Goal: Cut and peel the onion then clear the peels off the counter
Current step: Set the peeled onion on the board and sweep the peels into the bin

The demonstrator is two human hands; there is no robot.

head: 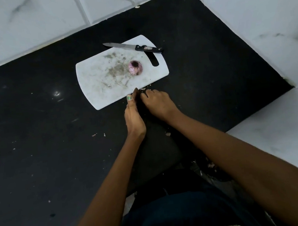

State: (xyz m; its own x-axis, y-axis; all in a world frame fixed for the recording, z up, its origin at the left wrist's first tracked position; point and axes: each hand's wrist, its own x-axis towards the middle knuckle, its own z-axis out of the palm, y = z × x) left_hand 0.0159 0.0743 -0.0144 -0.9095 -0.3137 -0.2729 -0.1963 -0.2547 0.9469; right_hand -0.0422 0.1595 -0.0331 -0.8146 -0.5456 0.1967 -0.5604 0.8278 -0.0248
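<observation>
A person's left hand [134, 114] and right hand [159, 103] rest close together on the black counter [35, 145], fingers bent toward each other at the near edge of the white cutting board [104, 92]; whether either grips any peel cannot be told. Small peel scraps [168, 134] lie on the counter just behind the right wrist. Beyond the fingertips, the peeled purple onion [134, 67] sits on the board, and farther still a black-handled knife [132, 47] lies across the board's far edge.
</observation>
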